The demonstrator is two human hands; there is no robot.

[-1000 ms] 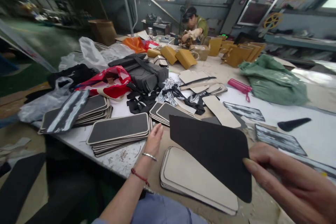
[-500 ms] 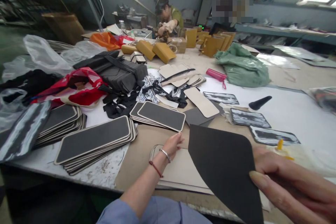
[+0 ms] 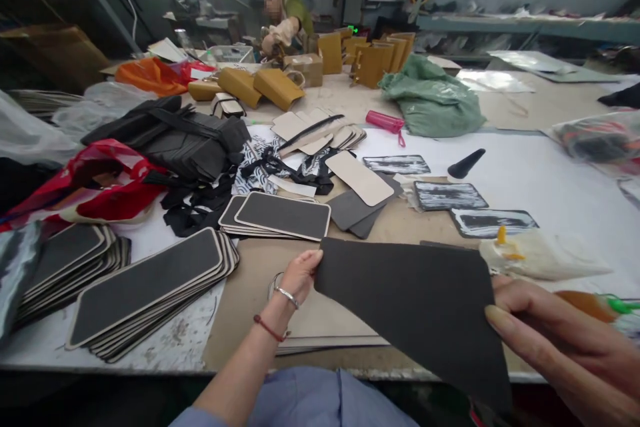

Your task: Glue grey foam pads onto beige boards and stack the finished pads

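Note:
A dark, flat sheet (image 3: 410, 300) with a slanted lower edge hangs between my two hands, above the table. My left hand (image 3: 301, 273), with a silver bracelet and a red cord at the wrist, pinches its upper left corner. The right edge is gripped between thumb and fingers of my right hand (image 3: 545, 327). Beneath the sheet lie cream panels (image 3: 320, 320) on a brown board (image 3: 240, 293), partly hidden. Left of my left hand are a stack of black panels with cream borders (image 3: 150, 280) and a smaller stack (image 3: 283, 215).
White-smeared black pieces (image 3: 450, 195), a black cone-shaped object (image 3: 467, 164) and a clear bag (image 3: 550, 255) lie to the right. Further back are a green bag (image 3: 435, 100), a pink case (image 3: 384, 121) and mustard-coloured boxes (image 3: 279, 88). A person (image 3: 295, 10) bends over the far side.
My left hand has closed on the sheet's left corner, where before it was just below and apart from it. The sheet now stretches wider between both hands. The camera view has shifted right.

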